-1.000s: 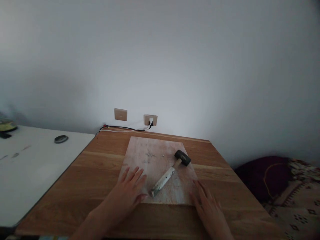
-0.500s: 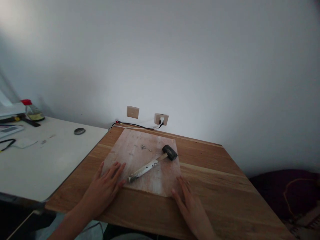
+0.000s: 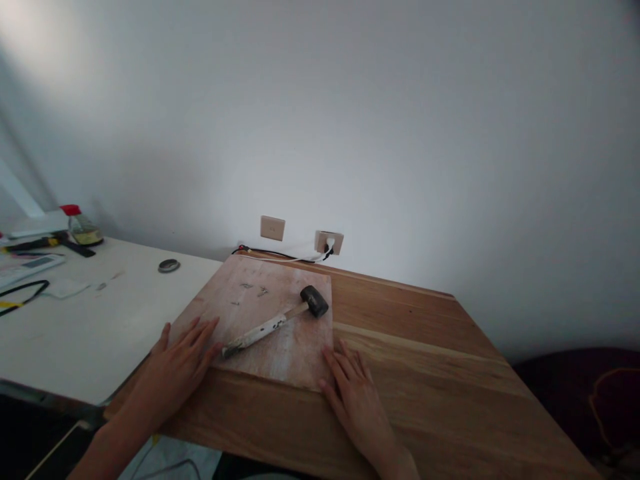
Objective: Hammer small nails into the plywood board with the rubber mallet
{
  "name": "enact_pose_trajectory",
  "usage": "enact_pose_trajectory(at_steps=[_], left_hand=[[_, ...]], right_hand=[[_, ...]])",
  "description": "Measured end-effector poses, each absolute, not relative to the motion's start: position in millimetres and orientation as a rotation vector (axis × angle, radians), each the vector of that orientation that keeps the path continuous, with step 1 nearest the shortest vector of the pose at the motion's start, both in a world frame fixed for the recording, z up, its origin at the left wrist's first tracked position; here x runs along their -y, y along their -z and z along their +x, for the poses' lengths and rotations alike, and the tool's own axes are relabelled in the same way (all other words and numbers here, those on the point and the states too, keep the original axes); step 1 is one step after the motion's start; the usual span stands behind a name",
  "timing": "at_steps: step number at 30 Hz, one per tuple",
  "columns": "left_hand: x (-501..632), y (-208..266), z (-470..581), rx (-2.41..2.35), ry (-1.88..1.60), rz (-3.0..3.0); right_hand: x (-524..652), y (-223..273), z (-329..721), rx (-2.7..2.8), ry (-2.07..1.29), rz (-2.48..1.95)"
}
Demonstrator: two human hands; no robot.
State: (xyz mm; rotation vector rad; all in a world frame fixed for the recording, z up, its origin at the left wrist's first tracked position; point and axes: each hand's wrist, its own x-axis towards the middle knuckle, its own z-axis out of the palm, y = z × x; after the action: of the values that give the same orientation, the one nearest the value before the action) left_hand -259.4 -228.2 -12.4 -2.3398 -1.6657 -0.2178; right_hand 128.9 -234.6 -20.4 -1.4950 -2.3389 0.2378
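A thin pinkish board (image 3: 295,360) lies flat on the wooden table (image 3: 410,373). My left hand (image 3: 183,357) rests with fingers spread on the board's near left part. At its right edge, near the front corner, my right hand (image 3: 353,387) touches with fingers stretched out. A mallet (image 3: 270,325) with a black head and a worn white-painted handle lies diagonally across the board, its handle end close to my left fingertips. Beyond it are a few small metallic bits (image 3: 263,291), too small to name.
On the left, a white table (image 3: 115,320) adjoins the wooden one. It bears a red-capped bottle (image 3: 85,230), a round dark ring-like object (image 3: 169,265) and a black-headed hammer (image 3: 77,248). Cables (image 3: 280,255) run along the wall to a socket (image 3: 329,243).
The board has shifted left over the tables with the mallet and small bits on it, and both hands have moved left along with it. The small bits look more spread out.
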Motion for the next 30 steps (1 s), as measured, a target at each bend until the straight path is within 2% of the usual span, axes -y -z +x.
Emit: enact_pose_trajectory(at_steps=[5,11,18,22,27,30], left_hand=[[228.0,14.2,-227.9,1.734,0.319,-2.32],[235.0,19.1,-160.7,1.67,0.346,-2.472],[234.8,-23.5,-57.8,1.556,0.318,-2.918],[229.4,-30.3,9.5,1.466,0.47,-2.959],[209.1,-14.4,52.0,1.607,0.356,-3.023],[195.8,-13.4,43.5,1.729,0.585,-3.193]], right_hand=[[238.1,26.5,148.6,2.303,-0.055,-1.547],[248.2,40.5,221.9,2.138,0.109,-1.661],[268.7,41.2,296.3,1.955,0.164,-1.745],[282.5,35.7,300.1,1.801,0.16,-1.744],[292.7,21.6,293.4,1.723,0.199,-1.681],[294.5,16.0,294.4,1.677,0.225,-1.664]])
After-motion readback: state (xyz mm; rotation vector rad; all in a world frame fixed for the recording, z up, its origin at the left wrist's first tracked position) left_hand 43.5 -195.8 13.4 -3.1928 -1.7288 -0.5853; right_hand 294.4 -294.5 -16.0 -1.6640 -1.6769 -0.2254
